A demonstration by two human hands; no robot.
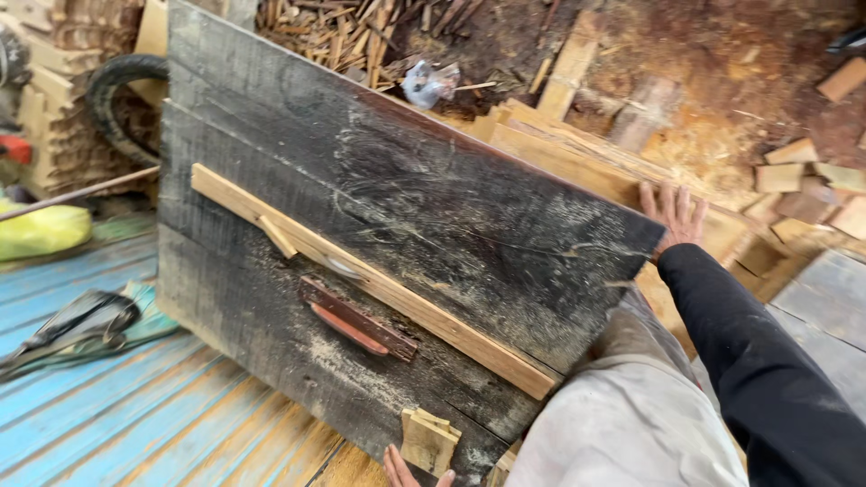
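A dark, worn wooden saw table (433, 207) fills the middle of the view, with a long pale wooden strip (379, 284) lying across it and a reddish slot plate (356, 320) below the strip. My right hand (672, 214), in a black sleeve, lies flat with fingers spread on pale boards (559, 153) just past the table's right edge. Only the fingertips of my left hand (401, 469) show at the bottom edge, touching a small pale wooden block (428, 440) on the table's near edge. My knee in grey trousers (631, 406) presses against the table corner.
Cut wooden blocks (803, 180) lie scattered on sawdust at the right. Splintered sticks (334, 32) pile up behind the table. A tyre (113, 90), stacked blocks (54, 108) and a yellow bag (36, 230) stand at the left, above blue-painted planks (117, 397).
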